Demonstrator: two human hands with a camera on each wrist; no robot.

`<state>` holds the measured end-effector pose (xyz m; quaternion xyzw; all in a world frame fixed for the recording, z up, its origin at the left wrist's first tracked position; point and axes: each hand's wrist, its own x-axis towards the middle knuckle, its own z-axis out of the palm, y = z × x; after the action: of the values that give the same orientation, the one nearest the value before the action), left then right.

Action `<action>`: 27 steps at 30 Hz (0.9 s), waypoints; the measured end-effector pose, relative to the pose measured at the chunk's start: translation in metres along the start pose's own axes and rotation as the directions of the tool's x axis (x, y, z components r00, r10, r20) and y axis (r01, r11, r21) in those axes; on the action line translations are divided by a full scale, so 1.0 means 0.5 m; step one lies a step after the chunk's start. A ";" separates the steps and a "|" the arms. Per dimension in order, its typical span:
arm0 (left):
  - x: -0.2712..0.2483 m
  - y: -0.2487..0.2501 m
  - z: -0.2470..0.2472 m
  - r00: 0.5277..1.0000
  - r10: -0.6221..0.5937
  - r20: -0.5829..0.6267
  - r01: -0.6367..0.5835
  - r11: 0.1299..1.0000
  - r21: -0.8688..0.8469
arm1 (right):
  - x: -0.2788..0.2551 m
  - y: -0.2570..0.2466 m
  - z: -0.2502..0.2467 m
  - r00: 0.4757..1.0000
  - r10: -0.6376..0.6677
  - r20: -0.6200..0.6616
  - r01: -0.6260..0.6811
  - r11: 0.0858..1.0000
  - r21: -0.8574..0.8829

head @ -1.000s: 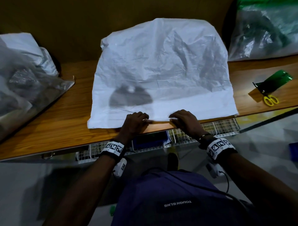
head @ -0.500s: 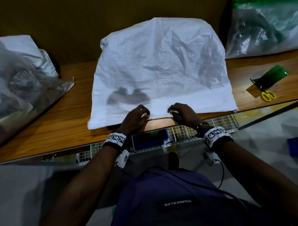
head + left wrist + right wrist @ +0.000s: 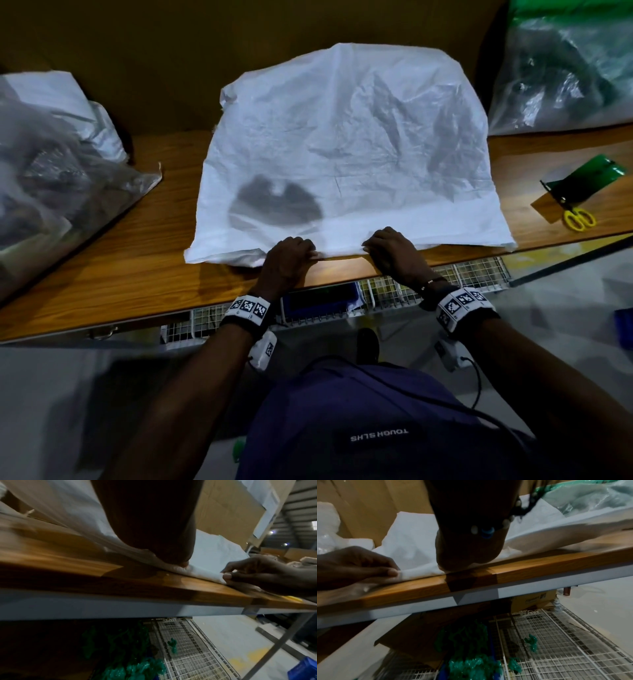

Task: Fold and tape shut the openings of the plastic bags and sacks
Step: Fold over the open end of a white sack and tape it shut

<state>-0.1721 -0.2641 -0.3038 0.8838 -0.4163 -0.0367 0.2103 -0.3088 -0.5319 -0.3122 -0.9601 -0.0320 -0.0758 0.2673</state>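
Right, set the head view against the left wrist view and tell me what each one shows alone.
Head view only: the whole white sack, the yellow-handled scissors on the table's right end, clear bags at both sides. Left wrist view only: the right hand's thumb pinching the sack's near edge from the side, and green plastic beside a wire basket under the table. Both: the left hand and right hand gripping that edge near the wooden table's front.

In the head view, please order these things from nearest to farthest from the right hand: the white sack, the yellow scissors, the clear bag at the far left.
1. White sack: in the middle of the table; the right hand pinches its near edge.
2. Yellow scissors: on the table, to the right of the hand.
3. Clear bag: at the far left, beyond the left hand.
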 end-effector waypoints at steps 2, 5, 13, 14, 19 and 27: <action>0.006 -0.002 -0.007 0.997 -0.075 0.013 0.075 0.993 -0.087 | 0.008 0.004 -0.007 0.999 0.036 0.015 -0.037 0.997 0.066; 0.016 -0.008 -0.014 0.995 -0.095 0.023 0.098 0.980 -0.173 | 0.017 0.008 -0.013 0.999 0.043 0.016 -0.044 0.995 0.085; 0.009 0.011 -0.005 0.976 -0.207 -0.070 0.195 0.969 -0.152 | 0.050 -0.062 0.051 0.996 -0.076 -0.043 0.078 0.996 0.049; 0.005 0.006 -0.007 0.982 -0.177 -0.068 0.165 0.974 -0.152 | 0.053 -0.071 0.061 0.997 -0.054 -0.063 0.059 0.995 0.084; -0.058 -0.088 -0.045 0.987 0.159 -0.037 -0.156 0.986 0.055 | 0.050 -0.067 0.077 0.992 0.011 -0.125 0.011 0.984 0.176; -0.165 -0.222 -0.168 0.967 0.230 -0.106 -0.194 0.942 0.272 | 0.060 -0.073 0.089 0.991 0.062 -0.118 -0.049 0.993 0.109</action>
<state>-0.1257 -0.1109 -0.2814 0.8540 -0.4951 0.1017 0.1235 -0.2775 -0.4771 -0.3264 -0.9387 0.0069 -0.1246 0.3213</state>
